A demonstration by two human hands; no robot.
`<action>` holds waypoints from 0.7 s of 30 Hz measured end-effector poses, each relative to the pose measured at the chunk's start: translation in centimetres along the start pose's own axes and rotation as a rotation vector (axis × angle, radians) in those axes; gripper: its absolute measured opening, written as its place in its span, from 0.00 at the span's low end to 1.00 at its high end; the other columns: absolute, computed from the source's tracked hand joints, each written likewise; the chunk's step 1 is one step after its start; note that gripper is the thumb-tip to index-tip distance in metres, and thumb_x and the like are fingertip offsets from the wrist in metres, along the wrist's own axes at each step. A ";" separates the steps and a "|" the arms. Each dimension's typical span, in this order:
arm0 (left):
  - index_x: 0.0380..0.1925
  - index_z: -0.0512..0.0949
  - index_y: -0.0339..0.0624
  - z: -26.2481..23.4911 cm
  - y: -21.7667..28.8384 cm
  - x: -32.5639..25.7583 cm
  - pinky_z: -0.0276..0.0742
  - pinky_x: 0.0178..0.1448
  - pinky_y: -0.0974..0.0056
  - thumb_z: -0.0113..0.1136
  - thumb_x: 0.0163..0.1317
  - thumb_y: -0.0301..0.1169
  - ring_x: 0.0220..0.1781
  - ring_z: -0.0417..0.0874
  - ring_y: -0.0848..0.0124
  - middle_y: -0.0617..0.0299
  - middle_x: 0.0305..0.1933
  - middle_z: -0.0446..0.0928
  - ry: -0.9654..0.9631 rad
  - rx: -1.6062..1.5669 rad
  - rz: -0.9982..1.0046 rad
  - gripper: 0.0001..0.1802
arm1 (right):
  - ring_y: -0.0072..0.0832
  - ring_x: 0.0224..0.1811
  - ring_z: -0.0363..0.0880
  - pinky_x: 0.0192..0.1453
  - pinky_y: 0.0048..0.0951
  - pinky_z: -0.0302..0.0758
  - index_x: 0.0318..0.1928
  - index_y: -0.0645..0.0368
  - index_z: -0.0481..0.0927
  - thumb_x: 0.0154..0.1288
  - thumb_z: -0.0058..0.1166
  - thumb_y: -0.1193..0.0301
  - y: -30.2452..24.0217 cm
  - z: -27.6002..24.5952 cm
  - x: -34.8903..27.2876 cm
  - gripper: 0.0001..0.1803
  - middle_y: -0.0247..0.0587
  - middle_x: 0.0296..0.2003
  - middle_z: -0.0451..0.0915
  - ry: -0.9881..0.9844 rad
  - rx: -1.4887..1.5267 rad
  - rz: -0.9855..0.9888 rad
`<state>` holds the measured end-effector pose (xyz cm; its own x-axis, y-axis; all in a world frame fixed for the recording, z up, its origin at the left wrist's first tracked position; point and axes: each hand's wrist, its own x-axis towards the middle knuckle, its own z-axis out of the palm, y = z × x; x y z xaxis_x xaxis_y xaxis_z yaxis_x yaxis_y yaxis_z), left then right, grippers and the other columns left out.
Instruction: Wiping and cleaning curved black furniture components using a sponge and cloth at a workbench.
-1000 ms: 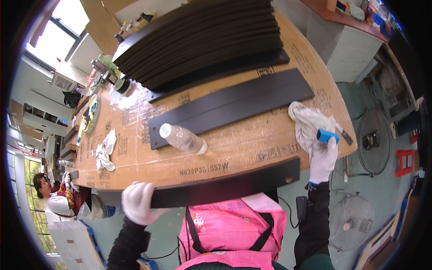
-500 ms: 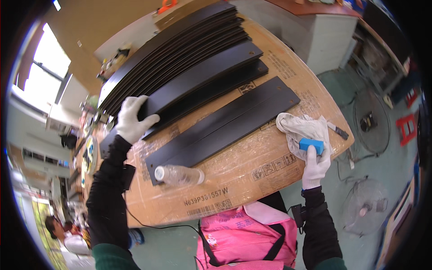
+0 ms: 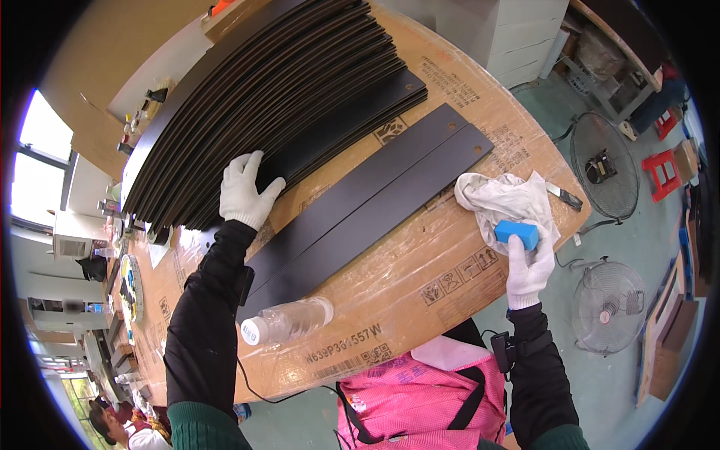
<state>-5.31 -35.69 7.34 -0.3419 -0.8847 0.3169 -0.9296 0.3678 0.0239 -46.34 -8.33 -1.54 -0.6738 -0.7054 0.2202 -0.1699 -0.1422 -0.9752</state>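
Note:
My left hand (image 3: 247, 192), in a white glove, has thumb and fingers spread at the near edge of a long stack of dark flat boards (image 3: 262, 97). It rests at or just over the stack's lower boards. My right hand (image 3: 529, 274), also gloved, grips a small blue block (image 3: 517, 234) between thumb and fingers. That block sits against a crumpled white cloth (image 3: 491, 199). Two dark boards (image 3: 367, 199) with holes near their ends lie side by side on the cardboard-covered table (image 3: 405, 300). Below their left end a clear plastic bottle (image 3: 289, 321) lies on its side.
A dark-handled tool (image 3: 564, 196) lies by the cloth at the table's right corner. A pink bag (image 3: 420, 401) is below the front edge. Fans (image 3: 609, 307) and a red stool (image 3: 661, 178) stand on the floor to the right. Another person (image 3: 124, 427) is at far lower left.
The board under my left hand has gone back against the stack, and that hand has loosened from its end. My right hand keeps the blue block by the cloth. The whole view has shifted.

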 end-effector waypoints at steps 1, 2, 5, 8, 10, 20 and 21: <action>0.68 0.79 0.40 -0.3 0.1 -1.0 0.77 0.71 0.49 0.76 0.59 0.50 0.69 0.78 0.51 0.49 0.66 0.78 -0.007 -0.001 -0.006 0.40 | 0.29 0.58 0.80 0.68 0.33 0.75 0.60 0.68 0.78 0.69 0.66 0.77 0.2 -0.1 0.0 0.21 0.44 0.55 0.80 -0.006 -0.004 0.006; 0.67 0.80 0.39 -0.9 0.3 -2.2 0.77 0.72 0.49 0.76 0.59 0.50 0.69 0.79 0.50 0.48 0.66 0.78 -0.094 -0.186 0.009 0.40 | 0.29 0.58 0.80 0.68 0.34 0.75 0.60 0.68 0.78 0.69 0.66 0.77 0.4 -0.4 0.1 0.21 0.44 0.55 0.80 -0.003 -0.028 -0.016; 0.66 0.80 0.39 -4.0 1.3 -6.9 0.76 0.74 0.50 0.75 0.60 0.52 0.69 0.79 0.46 0.42 0.67 0.78 -0.513 -0.309 -0.005 0.40 | 0.30 0.58 0.80 0.68 0.34 0.75 0.60 0.68 0.78 0.69 0.66 0.77 0.8 -0.4 0.2 0.22 0.44 0.55 0.80 -0.011 -0.041 -0.028; 0.72 0.74 0.41 -4.1 -0.7 -10.6 0.76 0.73 0.49 0.73 0.61 0.53 0.70 0.79 0.45 0.41 0.67 0.77 -0.566 -0.152 0.019 0.43 | 0.30 0.59 0.80 0.68 0.34 0.75 0.60 0.68 0.78 0.68 0.67 0.77 0.2 -0.1 0.2 0.22 0.44 0.55 0.80 -0.039 -0.019 -0.015; 0.76 0.67 0.42 -4.1 -2.2 -11.6 0.77 0.70 0.47 0.71 0.63 0.52 0.69 0.78 0.43 0.40 0.66 0.77 -0.558 -0.181 0.025 0.46 | 0.31 0.59 0.80 0.68 0.34 0.75 0.60 0.68 0.79 0.67 0.67 0.78 -0.3 0.3 0.1 0.22 0.44 0.54 0.80 -0.059 -0.005 -0.013; 0.77 0.60 0.38 -2.5 -2.8 -10.5 0.80 0.67 0.45 0.72 0.59 0.44 0.67 0.78 0.41 0.40 0.65 0.74 -0.488 -0.101 0.093 0.49 | 0.46 0.55 0.82 0.63 0.43 0.78 0.52 0.55 0.82 0.61 0.69 0.72 -4.4 10.0 -2.1 0.19 0.47 0.53 0.80 -0.484 -0.225 -0.139; 0.76 0.62 0.39 -2.9 -2.4 -10.1 0.80 0.67 0.46 0.72 0.58 0.43 0.67 0.78 0.41 0.40 0.64 0.74 -0.502 -0.080 0.093 0.49 | 0.46 0.55 0.82 0.63 0.43 0.78 0.52 0.55 0.82 0.61 0.69 0.72 -4.3 10.2 -2.3 0.19 0.47 0.53 0.80 -0.476 -0.227 -0.141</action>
<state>0.83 -26.79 6.84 -0.4645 -0.8686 -0.1724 -0.8855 0.4546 0.0958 -36.75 -13.19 1.92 -0.2423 -0.9342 0.2619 -0.4214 -0.1418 -0.8957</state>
